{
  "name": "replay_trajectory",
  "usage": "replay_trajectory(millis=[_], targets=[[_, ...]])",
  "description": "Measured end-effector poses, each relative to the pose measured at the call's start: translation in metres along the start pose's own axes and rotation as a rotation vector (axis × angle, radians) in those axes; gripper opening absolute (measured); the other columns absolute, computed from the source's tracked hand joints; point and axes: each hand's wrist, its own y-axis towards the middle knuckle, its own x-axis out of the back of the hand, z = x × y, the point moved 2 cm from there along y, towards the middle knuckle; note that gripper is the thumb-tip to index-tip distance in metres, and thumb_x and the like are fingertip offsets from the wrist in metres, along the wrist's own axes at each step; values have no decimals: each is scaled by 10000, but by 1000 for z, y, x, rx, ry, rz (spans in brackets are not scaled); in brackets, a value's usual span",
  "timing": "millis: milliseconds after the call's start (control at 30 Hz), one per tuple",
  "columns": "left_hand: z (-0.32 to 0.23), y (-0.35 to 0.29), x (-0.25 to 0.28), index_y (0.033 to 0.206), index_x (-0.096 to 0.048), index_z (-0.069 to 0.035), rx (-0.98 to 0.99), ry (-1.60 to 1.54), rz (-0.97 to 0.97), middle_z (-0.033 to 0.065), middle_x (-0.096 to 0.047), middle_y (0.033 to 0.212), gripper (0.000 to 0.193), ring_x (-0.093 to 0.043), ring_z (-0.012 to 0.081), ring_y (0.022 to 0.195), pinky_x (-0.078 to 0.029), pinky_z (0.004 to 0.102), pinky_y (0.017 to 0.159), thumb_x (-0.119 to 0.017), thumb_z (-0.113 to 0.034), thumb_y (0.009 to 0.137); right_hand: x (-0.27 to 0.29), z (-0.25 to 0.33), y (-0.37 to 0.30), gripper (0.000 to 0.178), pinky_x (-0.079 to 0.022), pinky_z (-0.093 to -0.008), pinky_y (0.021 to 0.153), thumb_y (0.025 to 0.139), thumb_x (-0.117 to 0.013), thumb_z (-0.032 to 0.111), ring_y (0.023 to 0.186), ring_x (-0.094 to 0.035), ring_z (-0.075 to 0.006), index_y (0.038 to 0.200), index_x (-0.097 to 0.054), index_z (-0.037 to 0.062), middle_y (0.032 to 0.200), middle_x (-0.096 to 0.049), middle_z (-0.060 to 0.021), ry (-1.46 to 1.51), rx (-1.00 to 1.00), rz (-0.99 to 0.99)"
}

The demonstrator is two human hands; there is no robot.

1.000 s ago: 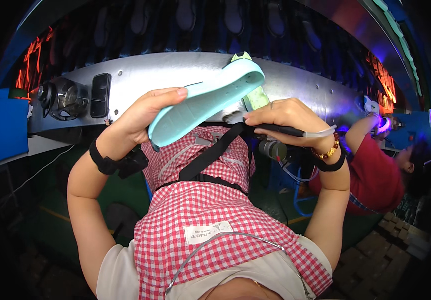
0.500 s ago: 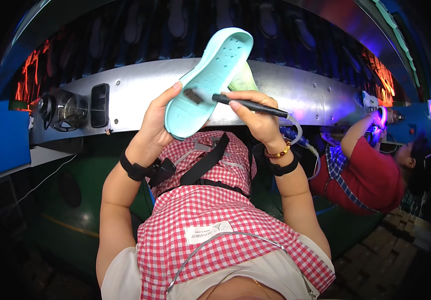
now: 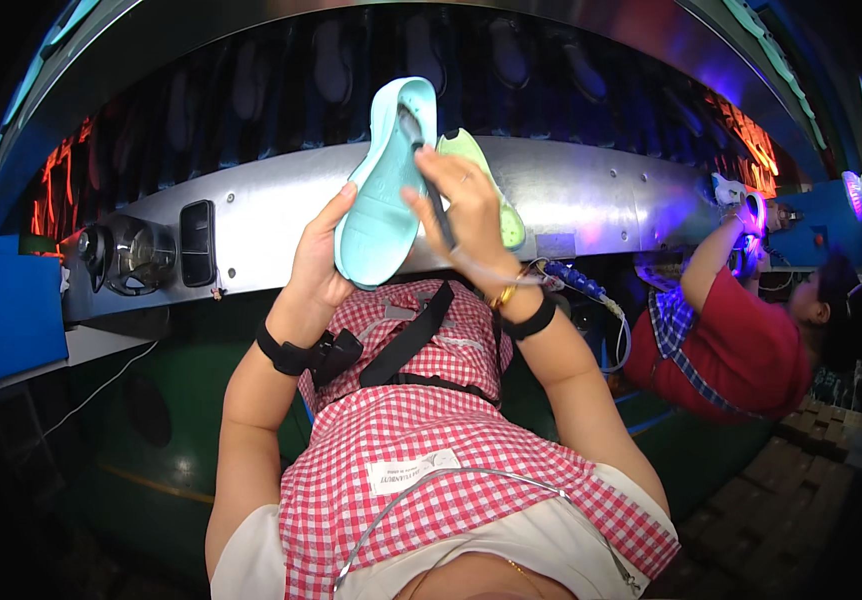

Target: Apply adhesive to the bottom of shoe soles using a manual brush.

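Note:
A turquoise shoe sole [image 3: 379,222] is held up over the metal bench, its toe pointing away from me and its hollow inner side facing up. My left hand [image 3: 319,248] is closed on its heel end, thumb along the left rim. In my right hand [image 3: 469,205] is a black-handled brush [image 3: 438,208], with a clear tube running back from the handle past my wrist. The brush tip reaches into the toe half of the sole, against the inner surface; the bristles are blurred. Behind my right hand a light green sole [image 3: 511,226] lies on the bench.
A glass pot with a black handle [image 3: 141,252] and a black phone-like tray [image 3: 198,243] stand on the metal bench [image 3: 271,205] to the left. Beyond it runs a dark rack of several soles [image 3: 331,62]. A blue coiled hose [image 3: 576,280] hangs right. A co-worker in red [image 3: 741,340] works far right.
The brush has moved from the heel part of the sole up into its toe part. My right hand has turned and gone forward. The sole has shifted left and stands more upright.

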Motion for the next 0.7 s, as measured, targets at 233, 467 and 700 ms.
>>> replay_trajectory(millis=[233,467,700], targets=[[-9,5,5,1197,-418,26,-7,42,16,162,-561,1071,393,-594,228,940,-506,337,816,-418,-237,905,21,27,-22,272,-459,-314,727,713,-641,80,788,-586,-268,953,-608,-45,902,-620,-191,322,-66,141],[-82,-33,-62,1181,-450,44,-354,489,13,150,-565,1082,442,-596,228,915,-480,328,817,-422,-292,894,99,-11,-30,358,-466,-331,760,875,-407,209,922,-580,-268,1027,-550,-82,1001,-587,-235,1446,-564,-157],[-194,29,-180,1335,-193,24,-564,361,292,240,-187,1379,523,-183,437,1257,-155,612,1011,-260,-303,933,92,-45,-34,358,-458,-299,716,895,-404,233,858,-589,-218,1112,-502,-34,992,-600,-154,1557,-711,-315]])
